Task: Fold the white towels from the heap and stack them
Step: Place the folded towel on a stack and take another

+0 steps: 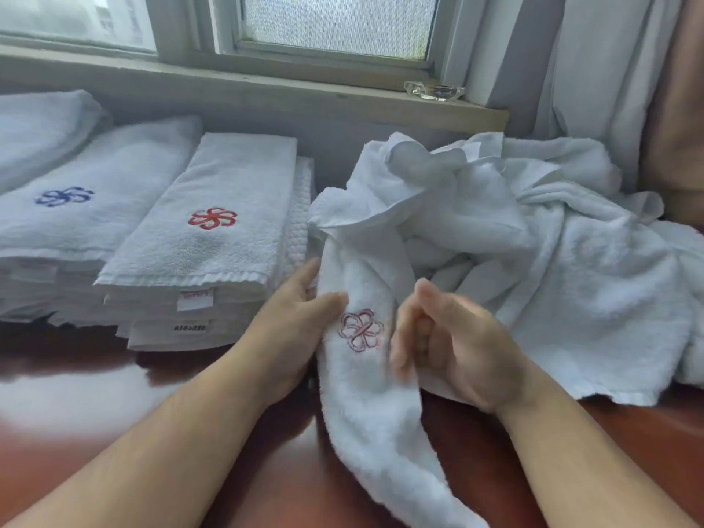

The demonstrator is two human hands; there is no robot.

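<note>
White terry, one loose towel [365, 405]: drawn out of the heap [552, 238] as a long rumpled strip. Its far end is still tangled in the heap and its near end trails over the dark red bench [114, 394] towards the person. A pink outline flower emblem [360, 331] shows on it between the two hands.

Left hand [293, 329]: at the strip's left edge, thumb laid over the cloth and fingers fairly straight behind it, so it holds that edge.

Right hand [449, 344]: at the strip's right edge, fingers curled in and blurred. Whether it has cloth in its hold cannot be told.

Heap: crumpled white towels at the right of the bench, reaching far towards the wall.

Red-flower stack [205, 238]: folded towels, left of the loose towel and just beside it.

Blue-flower stack [76, 215]: folded, further left, touching the red one.

Glass dish [434, 91]: on the windowsill [266, 89], far side.

Handling note, as a judgement: the towel looks light, soft and limp, with a pile that should not slip. It will sag wherever unsupported and will probably drag neighbouring cloth from the heap. It is best taken by two corners of one short hem, pinched, then lifted free and shaken flat before any fold.
</note>
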